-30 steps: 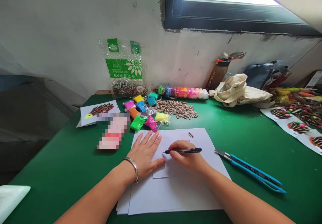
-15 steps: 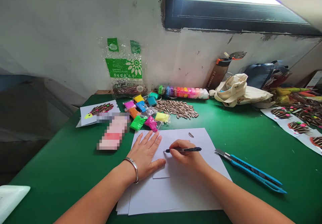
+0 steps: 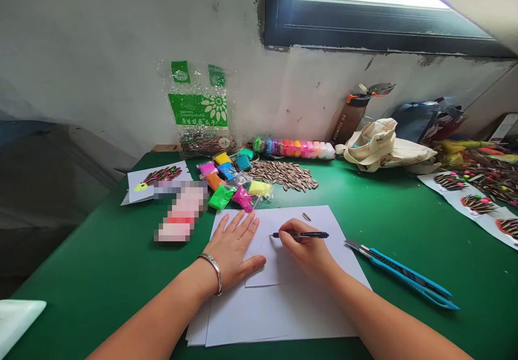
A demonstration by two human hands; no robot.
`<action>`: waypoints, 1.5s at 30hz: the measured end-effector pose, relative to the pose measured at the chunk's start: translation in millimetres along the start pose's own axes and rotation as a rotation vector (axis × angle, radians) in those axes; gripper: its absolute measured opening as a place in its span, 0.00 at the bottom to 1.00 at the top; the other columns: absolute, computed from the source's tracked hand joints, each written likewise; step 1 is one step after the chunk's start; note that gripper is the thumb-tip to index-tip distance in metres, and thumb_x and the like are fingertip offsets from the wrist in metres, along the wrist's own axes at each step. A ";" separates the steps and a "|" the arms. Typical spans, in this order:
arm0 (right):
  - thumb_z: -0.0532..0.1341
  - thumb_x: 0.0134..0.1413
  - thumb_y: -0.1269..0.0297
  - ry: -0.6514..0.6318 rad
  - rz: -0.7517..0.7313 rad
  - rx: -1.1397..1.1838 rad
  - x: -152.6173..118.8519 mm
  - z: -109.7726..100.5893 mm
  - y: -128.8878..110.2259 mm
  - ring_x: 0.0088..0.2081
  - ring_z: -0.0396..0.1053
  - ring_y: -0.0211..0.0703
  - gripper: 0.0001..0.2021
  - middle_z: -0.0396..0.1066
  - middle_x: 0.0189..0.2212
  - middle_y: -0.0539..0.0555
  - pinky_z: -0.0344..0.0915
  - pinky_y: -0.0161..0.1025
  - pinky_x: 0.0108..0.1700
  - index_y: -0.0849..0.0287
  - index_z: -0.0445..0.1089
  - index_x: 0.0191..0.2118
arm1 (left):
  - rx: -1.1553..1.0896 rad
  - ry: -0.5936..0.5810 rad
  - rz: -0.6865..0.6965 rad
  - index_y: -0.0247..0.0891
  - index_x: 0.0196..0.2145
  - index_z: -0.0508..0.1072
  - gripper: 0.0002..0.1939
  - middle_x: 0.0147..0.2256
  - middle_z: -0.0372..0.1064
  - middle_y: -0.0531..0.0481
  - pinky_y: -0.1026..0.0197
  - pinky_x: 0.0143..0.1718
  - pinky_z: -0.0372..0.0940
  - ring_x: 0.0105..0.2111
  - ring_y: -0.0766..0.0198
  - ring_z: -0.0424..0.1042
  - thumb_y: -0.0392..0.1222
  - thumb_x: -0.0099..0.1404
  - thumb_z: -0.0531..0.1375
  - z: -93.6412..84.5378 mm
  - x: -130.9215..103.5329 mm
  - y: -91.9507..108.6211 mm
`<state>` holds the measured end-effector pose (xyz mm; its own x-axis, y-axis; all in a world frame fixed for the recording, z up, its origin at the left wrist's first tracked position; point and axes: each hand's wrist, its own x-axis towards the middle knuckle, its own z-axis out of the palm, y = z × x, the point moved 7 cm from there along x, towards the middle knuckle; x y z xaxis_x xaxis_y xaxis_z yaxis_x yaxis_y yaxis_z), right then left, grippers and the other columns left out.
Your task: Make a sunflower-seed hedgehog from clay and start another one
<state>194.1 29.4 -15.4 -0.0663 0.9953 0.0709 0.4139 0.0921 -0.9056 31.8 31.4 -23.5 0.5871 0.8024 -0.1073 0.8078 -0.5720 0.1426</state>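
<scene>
A small sheet of white paper point(image 3: 259, 273) lies on larger white sheets point(image 3: 283, 317). Pressed flat on its left side, with fingers spread, is my left hand point(image 3: 234, 246), a silver bangle at the wrist. My right hand point(image 3: 305, 246) grips a black pen point(image 3: 303, 235), tip touching the small sheet. A short, faint curved line shows just left of the tip. One sunflower seed point(image 3: 306, 216) rests on the paper beyond my right hand.
Behind the paper are colored clay packets point(image 3: 222, 197), a sunflower seed pile point(image 3: 283, 175) and a seed bag point(image 3: 200, 117). A blue utility knife point(image 3: 413, 276), blade out, lies right. Seed-decorated cards point(image 3: 159, 182) sit left; a tote bag point(image 3: 376, 144) stands back right.
The pen in my right hand has moved slightly right and away from me, and a faint curved line now shows on the paper. My left hand stays in place.
</scene>
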 end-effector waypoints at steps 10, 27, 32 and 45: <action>0.55 0.50 0.66 0.052 0.037 -0.018 -0.2 -11.4 0.4 0.26 0.59 0.37 0.06 0.64 0.22 0.48 0.55 0.34 0.28 0.59 0.67 0.26 | -0.006 -0.008 0.001 0.40 0.64 0.45 0.39 0.65 0.36 0.47 0.43 0.61 0.32 0.64 0.50 0.35 0.66 0.63 0.40 -0.6 0.2 0.1; 0.53 0.48 0.67 0.120 0.141 -0.085 2.4 -36.3 7.5 0.24 0.54 0.35 0.06 0.58 0.19 0.46 0.49 0.34 0.25 0.58 0.61 0.22 | 0.002 0.006 0.005 0.41 0.64 0.44 0.38 0.65 0.37 0.48 0.45 0.62 0.32 0.64 0.50 0.35 0.65 0.63 0.42 1.6 0.8 -0.8; 0.53 0.46 0.68 0.154 0.126 -0.092 3.9 -43.3 14.6 0.24 0.56 0.35 0.06 0.60 0.19 0.46 0.51 0.34 0.27 0.58 0.60 0.21 | 0.000 0.010 0.008 0.42 0.64 0.44 0.38 0.65 0.37 0.48 0.44 0.62 0.32 0.64 0.50 0.36 0.65 0.63 0.42 0.5 0.4 -0.7; 0.52 0.42 0.68 0.183 0.081 -0.240 6.0 -51.0 16.1 0.23 0.55 0.36 0.06 0.57 0.16 0.45 0.49 0.34 0.25 0.57 0.60 0.19 | -0.025 -0.007 0.006 0.42 0.64 0.44 0.38 0.65 0.37 0.47 0.44 0.62 0.31 0.64 0.50 0.35 0.65 0.63 0.42 -0.5 0.4 -0.5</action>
<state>246.7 38.4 -8.2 0.1310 0.9867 0.0963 0.6150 -0.0047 -0.7885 31.6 32.2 -23.0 0.5925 0.7975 -0.1137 0.8027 -0.5724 0.1675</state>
